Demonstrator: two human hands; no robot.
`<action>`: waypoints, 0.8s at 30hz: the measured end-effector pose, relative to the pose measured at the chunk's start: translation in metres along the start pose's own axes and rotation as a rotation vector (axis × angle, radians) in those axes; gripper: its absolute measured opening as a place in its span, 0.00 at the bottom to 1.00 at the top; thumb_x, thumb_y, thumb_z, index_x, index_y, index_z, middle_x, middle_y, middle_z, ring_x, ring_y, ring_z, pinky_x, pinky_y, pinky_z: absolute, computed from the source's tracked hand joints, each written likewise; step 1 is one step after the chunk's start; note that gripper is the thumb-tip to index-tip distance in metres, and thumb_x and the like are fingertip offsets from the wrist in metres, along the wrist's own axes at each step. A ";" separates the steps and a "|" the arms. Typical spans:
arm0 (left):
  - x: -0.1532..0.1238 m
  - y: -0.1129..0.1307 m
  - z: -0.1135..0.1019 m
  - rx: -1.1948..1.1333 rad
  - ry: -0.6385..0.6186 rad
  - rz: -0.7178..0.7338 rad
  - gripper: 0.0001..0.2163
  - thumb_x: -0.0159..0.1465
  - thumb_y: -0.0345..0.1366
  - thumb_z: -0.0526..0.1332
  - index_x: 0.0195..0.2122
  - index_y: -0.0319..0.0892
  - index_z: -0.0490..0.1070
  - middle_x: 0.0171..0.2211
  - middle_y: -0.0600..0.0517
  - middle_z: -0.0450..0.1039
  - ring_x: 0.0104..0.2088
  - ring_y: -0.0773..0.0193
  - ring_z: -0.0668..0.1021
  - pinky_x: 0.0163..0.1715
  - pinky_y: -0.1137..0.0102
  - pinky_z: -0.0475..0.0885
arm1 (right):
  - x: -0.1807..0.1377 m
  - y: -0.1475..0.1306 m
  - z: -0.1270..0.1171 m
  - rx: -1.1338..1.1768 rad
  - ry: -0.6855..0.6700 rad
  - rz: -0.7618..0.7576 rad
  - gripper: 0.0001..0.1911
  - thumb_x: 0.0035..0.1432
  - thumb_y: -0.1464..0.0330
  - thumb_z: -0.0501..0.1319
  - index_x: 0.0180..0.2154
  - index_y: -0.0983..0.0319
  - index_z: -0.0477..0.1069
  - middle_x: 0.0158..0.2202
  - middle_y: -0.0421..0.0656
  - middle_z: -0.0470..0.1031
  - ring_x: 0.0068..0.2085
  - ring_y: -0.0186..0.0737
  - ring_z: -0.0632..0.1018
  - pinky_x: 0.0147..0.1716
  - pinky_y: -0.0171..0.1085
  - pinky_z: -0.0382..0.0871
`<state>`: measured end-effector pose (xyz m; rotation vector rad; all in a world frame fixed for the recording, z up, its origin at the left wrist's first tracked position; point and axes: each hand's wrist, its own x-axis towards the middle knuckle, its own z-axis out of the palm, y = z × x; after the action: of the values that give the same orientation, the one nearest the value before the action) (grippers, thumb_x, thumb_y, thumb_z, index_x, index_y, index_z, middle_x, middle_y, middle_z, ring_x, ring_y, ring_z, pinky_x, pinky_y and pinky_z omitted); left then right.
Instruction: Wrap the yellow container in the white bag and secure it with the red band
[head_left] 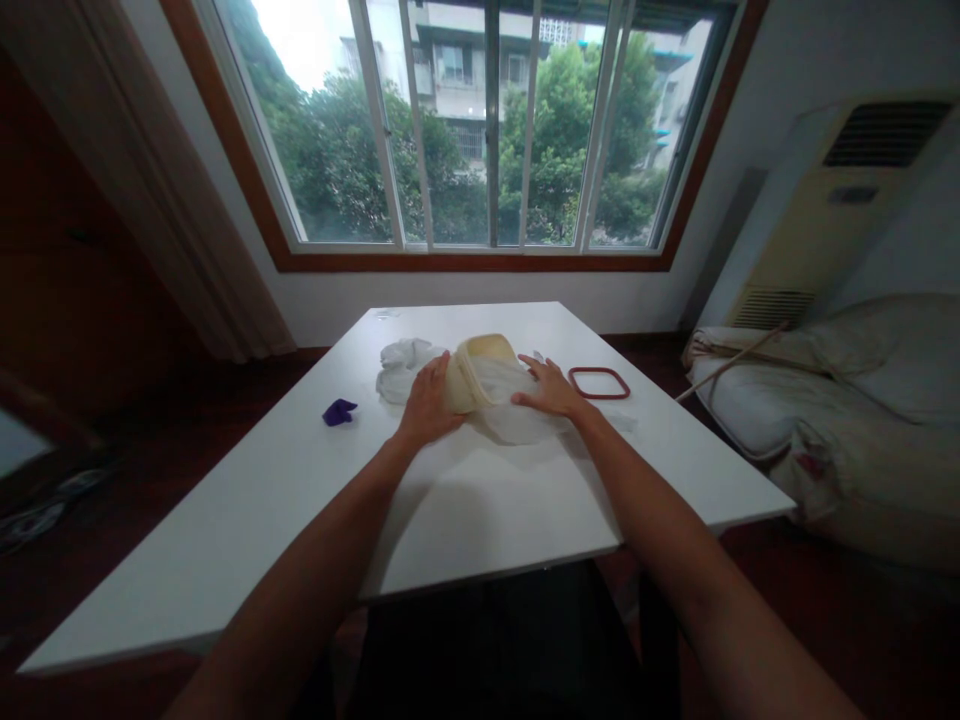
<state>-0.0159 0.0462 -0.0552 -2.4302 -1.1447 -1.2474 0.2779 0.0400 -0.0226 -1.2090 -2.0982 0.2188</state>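
Observation:
A cream plastic bin (459, 385) lies tilted on the white table, its mouth turned toward the right. A thin white plastic bag (517, 420) covers part of the mouth and spreads over the tabletop below it. My left hand (433, 400) grips the bin's left side, fingers along its wall. At the right of the mouth, my right hand (551, 388) has the bag between its thumb and fingers; its fingertips are partly hard to make out. Right of that hand lies a reddish-brown rounded-square ring (598, 383).
On the white table (300, 510), a crumpled whitish plastic bag (401, 368) lies behind my left hand, and a small crumpled purple piece (340, 411) lies farther left. Beyond the table's right edge stands a covered sofa (847, 430) with a thin stick (731, 362) on it.

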 end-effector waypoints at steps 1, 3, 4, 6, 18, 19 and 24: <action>-0.001 -0.002 0.001 -0.003 0.008 -0.028 0.57 0.48 0.47 0.73 0.71 0.39 0.38 0.67 0.34 0.52 0.66 0.35 0.60 0.64 0.44 0.57 | 0.000 0.001 0.001 -0.022 -0.012 -0.025 0.48 0.48 0.45 0.68 0.65 0.59 0.61 0.58 0.51 0.73 0.57 0.54 0.74 0.67 0.55 0.49; -0.002 -0.005 0.001 -0.018 0.018 -0.082 0.58 0.47 0.49 0.73 0.71 0.39 0.38 0.67 0.33 0.51 0.66 0.34 0.59 0.65 0.44 0.57 | 0.001 0.005 0.003 -0.067 -0.024 -0.048 0.45 0.49 0.47 0.68 0.63 0.60 0.64 0.59 0.52 0.72 0.59 0.55 0.73 0.68 0.56 0.44; -0.003 -0.006 0.000 -0.029 0.022 -0.107 0.58 0.47 0.50 0.74 0.71 0.39 0.38 0.68 0.33 0.51 0.67 0.35 0.58 0.65 0.44 0.56 | 0.001 0.009 0.003 -0.085 -0.026 -0.039 0.43 0.49 0.48 0.69 0.61 0.61 0.66 0.59 0.52 0.73 0.60 0.56 0.72 0.68 0.57 0.43; -0.004 -0.009 0.000 -0.055 0.026 -0.140 0.59 0.47 0.51 0.74 0.71 0.39 0.38 0.68 0.33 0.51 0.67 0.36 0.58 0.66 0.44 0.56 | 0.000 0.019 0.001 -0.118 -0.031 0.014 0.38 0.48 0.49 0.70 0.57 0.60 0.70 0.56 0.53 0.75 0.59 0.58 0.73 0.67 0.59 0.43; -0.005 -0.017 0.003 -0.062 0.027 -0.229 0.63 0.45 0.49 0.75 0.72 0.41 0.32 0.69 0.34 0.47 0.68 0.38 0.57 0.66 0.48 0.57 | -0.003 0.048 -0.043 -0.045 0.420 0.147 0.25 0.56 0.68 0.59 0.56 0.63 0.69 0.57 0.51 0.73 0.59 0.49 0.71 0.63 0.50 0.58; -0.005 -0.016 0.003 -0.048 0.024 -0.217 0.62 0.46 0.48 0.75 0.72 0.41 0.32 0.70 0.34 0.47 0.68 0.38 0.56 0.66 0.47 0.57 | -0.001 0.037 -0.041 -0.001 0.449 0.070 0.25 0.59 0.64 0.58 0.57 0.63 0.68 0.59 0.52 0.71 0.61 0.50 0.70 0.63 0.50 0.57; -0.004 -0.008 0.000 0.015 0.009 -0.164 0.60 0.48 0.49 0.74 0.72 0.40 0.34 0.70 0.34 0.47 0.67 0.35 0.58 0.65 0.45 0.59 | 0.001 -0.027 -0.001 0.039 0.262 -0.054 0.51 0.51 0.45 0.66 0.68 0.62 0.52 0.68 0.56 0.57 0.67 0.56 0.61 0.66 0.55 0.51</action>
<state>-0.0234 0.0495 -0.0597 -2.3582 -1.3692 -1.2878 0.2590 0.0257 -0.0090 -1.0937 -1.8876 0.0716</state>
